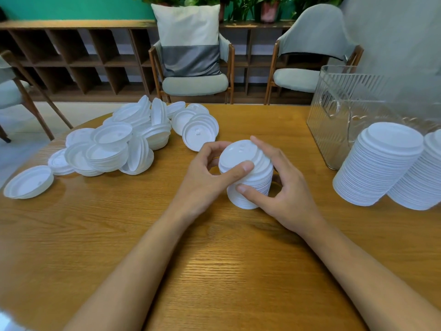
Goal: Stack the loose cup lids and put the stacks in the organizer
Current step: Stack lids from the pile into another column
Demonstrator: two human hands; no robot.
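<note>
Hands: left hand (205, 174) and right hand (287, 189) both clasped round one short lid stack (250, 182), upright, mid-table (214, 263). Finished stacks (379, 163) stand right. Loose lids (114, 144) heaped far left; clear organizer (338, 115) far right, nearer the right hand.

1. The sides of the small lid stack (248, 182) are partly covered by the left hand (205, 173) and the right hand (284, 187).
2. The rightmost tall lid stack (427, 177) is cut off by the right edge.
3. The clear organizer (334, 115) is blurred towards its right side and partly hidden there.
4. The lowest lids in the loose lid pile (119, 144) are buried.
5. The left chair (9, 91) is cut off.
</note>
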